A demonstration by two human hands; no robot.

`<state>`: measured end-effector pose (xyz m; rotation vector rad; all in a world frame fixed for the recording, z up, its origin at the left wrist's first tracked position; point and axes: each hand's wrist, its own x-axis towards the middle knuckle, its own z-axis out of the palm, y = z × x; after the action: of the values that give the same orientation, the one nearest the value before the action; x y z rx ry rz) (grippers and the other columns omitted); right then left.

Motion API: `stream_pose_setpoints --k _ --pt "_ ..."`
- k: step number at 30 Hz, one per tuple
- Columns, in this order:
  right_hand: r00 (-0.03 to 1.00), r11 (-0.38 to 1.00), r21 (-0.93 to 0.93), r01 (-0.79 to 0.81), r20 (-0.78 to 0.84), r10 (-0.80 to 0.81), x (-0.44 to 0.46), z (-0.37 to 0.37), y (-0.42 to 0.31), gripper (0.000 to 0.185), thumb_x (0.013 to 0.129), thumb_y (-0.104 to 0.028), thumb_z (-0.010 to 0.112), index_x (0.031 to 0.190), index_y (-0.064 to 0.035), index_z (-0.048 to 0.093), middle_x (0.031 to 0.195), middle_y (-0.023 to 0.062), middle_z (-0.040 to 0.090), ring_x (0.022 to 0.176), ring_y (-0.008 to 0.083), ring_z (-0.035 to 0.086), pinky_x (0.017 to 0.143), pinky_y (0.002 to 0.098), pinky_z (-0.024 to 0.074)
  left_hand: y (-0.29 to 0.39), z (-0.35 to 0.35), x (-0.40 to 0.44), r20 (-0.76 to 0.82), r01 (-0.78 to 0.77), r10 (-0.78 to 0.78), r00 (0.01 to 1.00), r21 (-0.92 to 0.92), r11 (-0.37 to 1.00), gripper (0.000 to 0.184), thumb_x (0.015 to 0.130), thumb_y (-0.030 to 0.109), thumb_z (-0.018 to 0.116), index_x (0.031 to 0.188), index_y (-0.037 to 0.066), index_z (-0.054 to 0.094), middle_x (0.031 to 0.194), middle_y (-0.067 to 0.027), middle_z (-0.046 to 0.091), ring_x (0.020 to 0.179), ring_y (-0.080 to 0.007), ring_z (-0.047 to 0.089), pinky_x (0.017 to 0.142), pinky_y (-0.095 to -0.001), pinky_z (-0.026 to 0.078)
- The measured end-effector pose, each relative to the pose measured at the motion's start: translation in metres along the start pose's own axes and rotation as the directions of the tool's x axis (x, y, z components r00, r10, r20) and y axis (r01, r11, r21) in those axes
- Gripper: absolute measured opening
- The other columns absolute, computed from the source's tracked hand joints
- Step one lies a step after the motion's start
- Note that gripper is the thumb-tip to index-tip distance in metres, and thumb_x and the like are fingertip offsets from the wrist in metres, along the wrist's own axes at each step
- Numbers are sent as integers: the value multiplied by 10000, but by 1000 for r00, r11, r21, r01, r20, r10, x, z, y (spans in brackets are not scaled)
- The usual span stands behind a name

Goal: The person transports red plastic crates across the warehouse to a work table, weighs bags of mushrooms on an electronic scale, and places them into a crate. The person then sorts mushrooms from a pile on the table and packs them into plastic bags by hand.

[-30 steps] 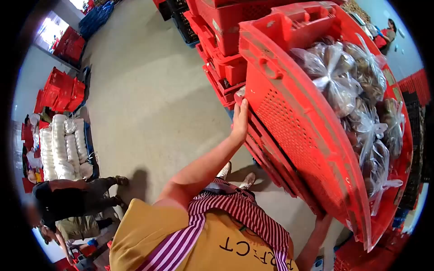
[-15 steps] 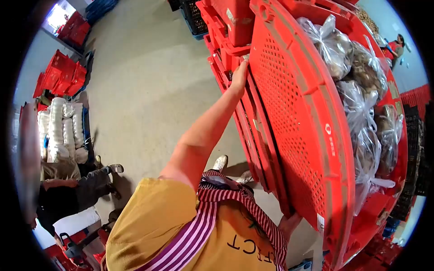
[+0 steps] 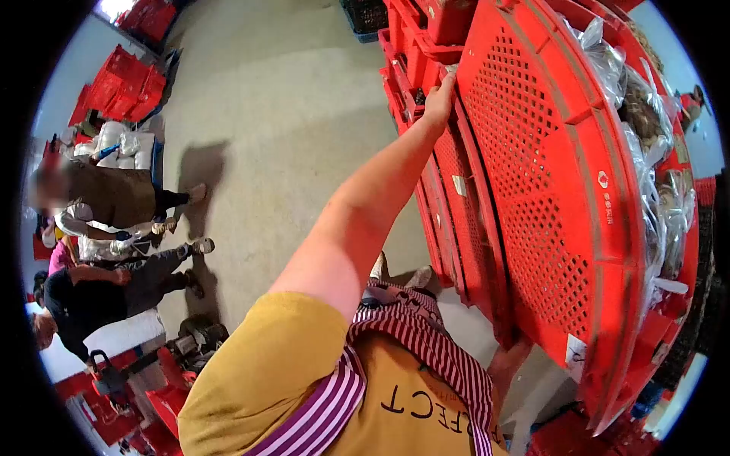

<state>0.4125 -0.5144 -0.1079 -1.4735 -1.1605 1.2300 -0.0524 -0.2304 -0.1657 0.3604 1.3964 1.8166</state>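
A large red plastic crate (image 3: 525,205) with perforated walls fills the right side, apparently the top one of a stack. Clear tied plastic bags (image 3: 642,106) with brownish contents lie in it. My left arm is stretched out, and my left hand (image 3: 439,99) is closed around the crate's far corner edge. My right hand (image 3: 511,359) is at the near end, low against the crate's edge; its fingers are mostly hidden underneath. More red crates (image 3: 460,171) are stacked directly below and touch the upper one.
Other red crates (image 3: 433,23) stand beyond my left hand, with a dark crate (image 3: 365,17) behind. At left, a person in a brown top (image 3: 122,194) and a person in black (image 3: 91,292) stand near white wrapped bundles (image 3: 125,144). Red crates (image 3: 122,83) are piled farther back.
The view has swung left, so the crates appear farther right. Both hands stay at the crate's edges. A person in a brown top has come into fuller view at left.
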Motion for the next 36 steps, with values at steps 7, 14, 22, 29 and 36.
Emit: stream_pose_setpoints --k 7,14,22,29,36 --pt "997 958 -279 70 -1 -73 -9 16 -26 530 930 -277 572 1366 -20 413 1353 133 480 1204 264 497 1016 404 418 -2 8 -14 -149 -64 69 986 35 997 767 810 612 597 1079 -106 597 1007 -195 655 932 -279 613 852 -377 457" --pt "1000 987 -159 -11 -29 7 4 19 -25 534 929 -286 573 1366 -23 416 1351 133 483 1196 272 504 1004 411 430 6 22 -31 -283 79 -83 955 -24 997 707 811 629 597 869 -75 590 898 -203 638 827 -273 587 811 -395 454" --pt "994 987 -120 -111 -37 107 38 32 -28 539 928 -296 575 1367 -26 418 1348 134 487 1186 280 513 991 419 444 26 29 -47 -367 124 -160 916 -121 985 688 805 600 637 993 -61 610 928 -122 636 830 -199 563 792 -329 445" --pt "995 995 9 -95 -15 95 41 26 -21 543 927 -305 577 1367 -29 420 1346 134 490 1178 288 520 980 426 456 7 27 -32 -285 30 -92 954 -216 976 560 843 527 644 860 -33 633 835 -51 622 733 -136 527 662 -311 424" --pt "994 878 466 -108 53 94 24 12 -8 547 925 -314 579 1367 -32 422 1344 135 493 1169 296 527 968 432 467 6 18 -22 -143 113 -140 980 -182 977 676 824 572 632 1002 -80 606 975 -119 637 828 -199 573 745 -350 456"
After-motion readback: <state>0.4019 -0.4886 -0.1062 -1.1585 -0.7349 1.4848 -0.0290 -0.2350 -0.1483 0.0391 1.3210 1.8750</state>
